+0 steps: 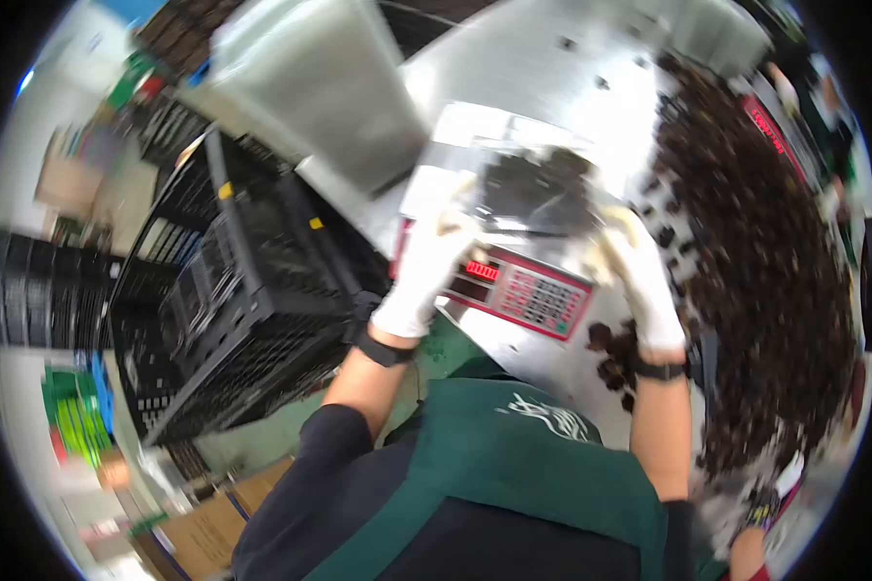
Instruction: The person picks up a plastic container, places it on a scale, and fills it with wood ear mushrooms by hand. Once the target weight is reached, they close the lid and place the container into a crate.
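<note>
Both of my hands wear white gloves. My left hand grips the left side of a clear plastic tray filled with dark brown pieces. On the tray's right side, my right hand has its fingers closed on the edge, slightly blurred. The tray is over the red and silver weighing scale, whose red display is lit; whether it touches the plate cannot be made out. A large heap of dark brown pieces covers the metal table to the right.
Tall stacked clear trays stand at the table's left edge. Black crates are to my left. A second scale lies beyond the heap. A co-worker's gloved hand is at lower right.
</note>
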`<state>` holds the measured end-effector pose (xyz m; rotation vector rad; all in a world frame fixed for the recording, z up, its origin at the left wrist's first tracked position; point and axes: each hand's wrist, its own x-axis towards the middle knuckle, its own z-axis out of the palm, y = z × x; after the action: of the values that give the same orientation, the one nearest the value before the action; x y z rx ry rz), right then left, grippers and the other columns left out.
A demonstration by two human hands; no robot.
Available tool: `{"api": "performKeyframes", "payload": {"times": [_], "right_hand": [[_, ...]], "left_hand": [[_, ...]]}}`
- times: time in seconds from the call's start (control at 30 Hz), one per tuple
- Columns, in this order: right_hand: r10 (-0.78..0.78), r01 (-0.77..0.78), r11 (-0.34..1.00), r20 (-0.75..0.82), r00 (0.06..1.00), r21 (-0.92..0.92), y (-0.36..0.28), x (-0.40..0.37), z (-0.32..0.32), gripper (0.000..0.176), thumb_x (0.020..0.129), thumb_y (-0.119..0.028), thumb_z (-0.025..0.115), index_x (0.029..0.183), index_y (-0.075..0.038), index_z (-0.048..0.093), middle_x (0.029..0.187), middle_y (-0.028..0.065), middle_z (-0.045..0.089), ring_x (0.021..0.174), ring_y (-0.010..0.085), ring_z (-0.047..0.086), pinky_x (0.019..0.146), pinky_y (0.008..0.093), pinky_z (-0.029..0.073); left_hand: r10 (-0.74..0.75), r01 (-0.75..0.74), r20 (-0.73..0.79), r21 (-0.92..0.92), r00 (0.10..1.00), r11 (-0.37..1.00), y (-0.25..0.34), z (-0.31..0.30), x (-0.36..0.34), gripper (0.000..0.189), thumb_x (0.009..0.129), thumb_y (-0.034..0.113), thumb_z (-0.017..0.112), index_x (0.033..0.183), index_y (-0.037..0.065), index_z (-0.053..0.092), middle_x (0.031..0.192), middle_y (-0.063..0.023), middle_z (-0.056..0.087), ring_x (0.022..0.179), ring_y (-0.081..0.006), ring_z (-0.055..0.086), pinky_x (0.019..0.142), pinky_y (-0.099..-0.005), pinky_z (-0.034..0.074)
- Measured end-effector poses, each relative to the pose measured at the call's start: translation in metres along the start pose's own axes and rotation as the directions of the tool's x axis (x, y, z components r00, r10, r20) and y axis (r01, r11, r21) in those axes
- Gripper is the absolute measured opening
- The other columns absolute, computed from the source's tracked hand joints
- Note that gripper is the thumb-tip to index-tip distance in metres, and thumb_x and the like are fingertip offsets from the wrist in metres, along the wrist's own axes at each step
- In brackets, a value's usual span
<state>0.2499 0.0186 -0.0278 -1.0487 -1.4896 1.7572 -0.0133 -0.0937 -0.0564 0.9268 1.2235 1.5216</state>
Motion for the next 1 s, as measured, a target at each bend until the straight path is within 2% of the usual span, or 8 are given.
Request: {"api": "performKeyframes", "payload": {"times": [0.1,0.37,0.43,0.53,0.63,0.83,0.93,1.0], "right_hand": [[0.021,-0.017,0.998,-0.072,0.997,0.052,-0.011,-0.036,0.011,0.029,0.103,-0.016,0.049,0.130,-0.007,0.052,0.065,-0.0026,0.052,0.049,0.0053,0.043,0.045,0.0209,0.031],[-0.096,0.107,0.988,-0.096,0.991,0.113,-0.054,-0.074,0.052,0.039,0.094,-0.002,0.049,0.133,0.000,0.043,0.067,0.0082,0.063,0.041,0.0081,0.049,0.039,0.0170,0.034],[-0.199,0.195,0.980,0.177,0.964,0.038,-0.067,-0.074,0.061,0.053,0.098,-0.025,0.060,0.138,0.003,0.040,0.077,0.0107,0.067,0.049,0.0102,0.055,0.043,0.0188,0.040],[-0.258,0.296,0.954,0.379,0.889,-0.043,-0.090,-0.069,0.094,0.082,0.095,-0.055,0.063,0.143,0.006,0.038,0.084,0.0103,0.069,0.067,0.0126,0.063,0.058,0.0231,0.049],[-0.221,0.286,0.946,0.344,0.913,-0.151,-0.084,-0.064,0.096,0.074,0.096,-0.049,0.064,0.141,0.006,0.043,0.085,0.0097,0.069,0.071,0.0112,0.061,0.064,0.0233,0.048],[-0.107,0.146,0.981,0.271,0.957,-0.129,-0.063,-0.062,0.068,0.054,0.099,-0.034,0.062,0.135,0.006,0.051,0.084,0.0083,0.068,0.069,0.0108,0.059,0.065,0.0236,0.047],[-0.086,0.121,0.982,0.224,0.971,-0.148,-0.057,-0.062,0.056,0.045,0.100,-0.026,0.058,0.132,0.005,0.053,0.083,0.0087,0.068,0.068,0.0107,0.058,0.066,0.0236,0.047],[-0.038,0.076,0.976,0.182,0.983,-0.203,-0.059,-0.062,0.052,0.040,0.100,-0.020,0.056,0.130,0.006,0.054,0.083,0.0089,0.068,0.068,0.0105,0.058,0.066,0.0235,0.046]], "left_hand": [[-0.075,0.065,-0.031,-0.249,0.997,0.966,0.021,0.019,-0.043,0.065,0.092,0.004,0.061,0.152,0.006,0.038,0.087,-0.0054,0.063,0.071,-0.0106,0.063,0.064,-0.0245,0.055],[0.069,-0.085,-0.108,-0.154,0.992,0.984,0.091,0.015,-0.124,0.070,0.088,-0.001,0.057,0.154,0.007,0.033,0.079,0.0018,0.058,0.067,-0.0063,0.060,0.063,-0.0226,0.052],[0.041,-0.097,-0.210,-0.264,0.977,0.960,0.130,-0.001,-0.140,0.071,0.087,-0.001,0.059,0.153,0.005,0.033,0.079,0.0016,0.059,0.066,-0.0058,0.060,0.061,-0.0215,0.052],[0.095,-0.145,-0.458,-0.073,0.884,0.987,0.200,-0.053,-0.163,0.073,0.085,0.002,0.063,0.151,-0.002,0.033,0.080,-0.0017,0.060,0.064,-0.0074,0.060,0.056,-0.0182,0.049],[0.358,-0.352,-0.513,0.113,0.780,0.929,0.225,-0.140,-0.194,0.070,0.087,0.006,0.062,0.150,-0.005,0.032,0.085,-0.0067,0.063,0.063,-0.0098,0.058,0.055,-0.0185,0.048],[0.078,0.105,-0.771,0.185,0.632,0.977,0.220,-0.238,-0.241,0.058,0.094,0.010,0.057,0.149,0.005,0.038,0.091,-0.0122,0.069,0.074,-0.0175,0.069,0.063,-0.0230,0.053],[-0.270,0.591,-0.752,0.193,0.602,0.783,0.240,-0.243,-0.262,0.036,0.102,0.031,0.054,0.126,0.006,0.062,0.080,-0.0096,0.071,0.065,-0.0168,0.070,0.059,-0.0223,0.053],[-0.259,0.684,-0.753,0.324,0.605,0.654,0.249,-0.254,-0.259,0.037,0.099,0.037,0.057,0.117,0.006,0.067,0.081,-0.0088,0.072,0.067,-0.0143,0.070,0.061,-0.0232,0.053]]}}
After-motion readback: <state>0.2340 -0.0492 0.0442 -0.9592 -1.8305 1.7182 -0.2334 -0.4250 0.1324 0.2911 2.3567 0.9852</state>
